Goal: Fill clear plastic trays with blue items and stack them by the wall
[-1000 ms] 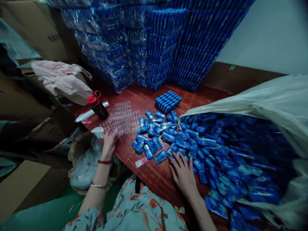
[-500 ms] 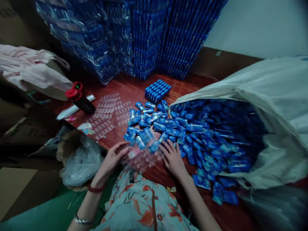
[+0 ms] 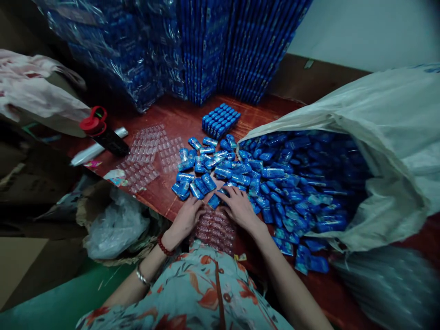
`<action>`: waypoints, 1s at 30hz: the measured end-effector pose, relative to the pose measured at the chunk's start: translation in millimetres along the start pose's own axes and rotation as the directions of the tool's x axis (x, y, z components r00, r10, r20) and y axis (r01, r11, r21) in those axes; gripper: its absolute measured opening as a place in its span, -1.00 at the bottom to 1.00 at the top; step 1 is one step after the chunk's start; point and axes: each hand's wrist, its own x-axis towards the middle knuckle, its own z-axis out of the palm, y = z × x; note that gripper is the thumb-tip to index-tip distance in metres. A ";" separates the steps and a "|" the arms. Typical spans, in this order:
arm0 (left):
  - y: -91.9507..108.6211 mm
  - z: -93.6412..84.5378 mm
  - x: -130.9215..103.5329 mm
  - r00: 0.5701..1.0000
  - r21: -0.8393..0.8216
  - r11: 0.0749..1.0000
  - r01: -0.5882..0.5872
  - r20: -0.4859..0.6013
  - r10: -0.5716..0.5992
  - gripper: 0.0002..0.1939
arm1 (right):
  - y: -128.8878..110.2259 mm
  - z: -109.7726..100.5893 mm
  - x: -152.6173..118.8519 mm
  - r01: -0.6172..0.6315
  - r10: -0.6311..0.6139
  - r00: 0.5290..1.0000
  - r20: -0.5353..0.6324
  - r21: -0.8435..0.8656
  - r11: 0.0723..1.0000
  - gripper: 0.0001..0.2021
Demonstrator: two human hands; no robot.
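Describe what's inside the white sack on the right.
The white sack holds many blue packets, with more lying outside its mouth. Its shadowed depths and anything beneath the upper packets cannot be seen.

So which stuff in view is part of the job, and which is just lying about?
Part of the job, it seems:
clear blister tray between the left hand and right hand
loose blue packets
white sack of more packets
probably the spare blister trays

Just lying about, likely:
red-lidded black bottle
pale pink cloth
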 end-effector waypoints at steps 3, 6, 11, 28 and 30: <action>-2.5 5.1 -8.0 0.994 0.105 0.994 0.042 -0.101 -0.032 -0.85 | 1.9 0.6 15.2 0.033 -0.032 0.999 0.033 -0.034 0.999 -0.60; -3.9 8.6 -16.6 0.989 0.216 0.972 0.097 -0.130 -0.070 -0.83 | 6.0 5.0 19.2 0.070 -0.068 0.997 0.025 -0.057 0.996 -0.66; -1.7 5.6 -20.5 0.990 0.178 0.982 0.068 -0.134 -0.044 -0.74 | 9.5 11.7 11.7 0.036 -0.036 0.999 -0.031 -0.022 0.999 -0.70; -17.1 -49.1 76.5 0.973 0.456 0.880 -0.129 0.229 0.024 -0.48 | -19.3 -2.6 -51.9 -0.439 0.588 0.783 0.204 0.851 0.289 -0.58; -24.8 -53.5 76.5 0.956 0.399 0.900 -0.177 0.288 0.060 -0.53 | -26.3 1.6 -57.8 -0.436 0.619 0.723 0.306 0.897 0.066 -0.56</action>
